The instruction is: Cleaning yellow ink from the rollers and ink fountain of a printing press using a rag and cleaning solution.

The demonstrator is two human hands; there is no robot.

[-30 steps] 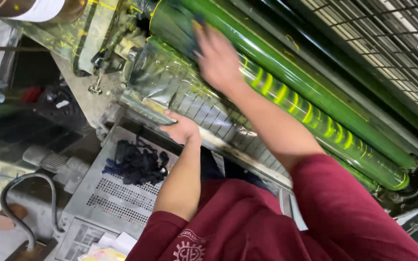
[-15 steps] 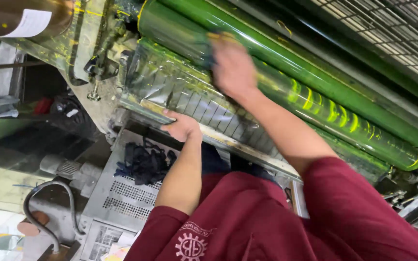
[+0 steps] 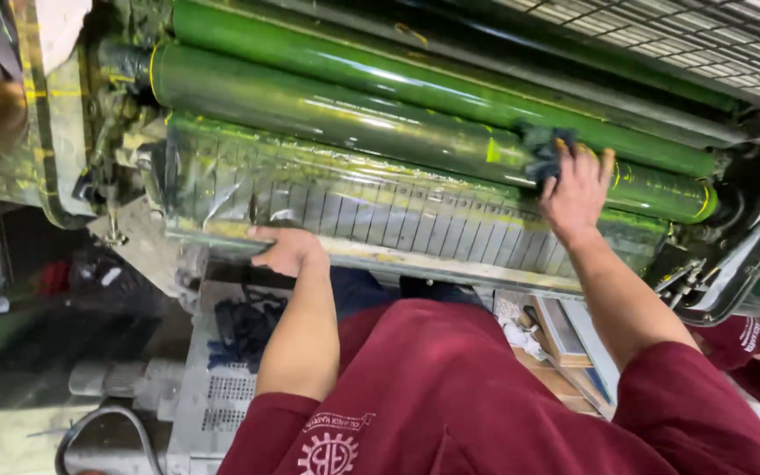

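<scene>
Rollers (image 3: 327,110) coated in green ink run left to right across the far side of the printing machine, above a ribbed ink tray (image 3: 380,211) wrapped in clear film. A perforated metal step (image 3: 222,396) with a dark rag pile (image 3: 244,321) lies near. The right hand (image 3: 578,189) is closed on a dark cloth (image 3: 543,154), pressing it flat to the roller's right end. The left hand (image 3: 288,251) rests open on the tray's near edge. Wiping well likely means firm, even strokes along the roller, fingers clear of the gaps between the rollers.
</scene>
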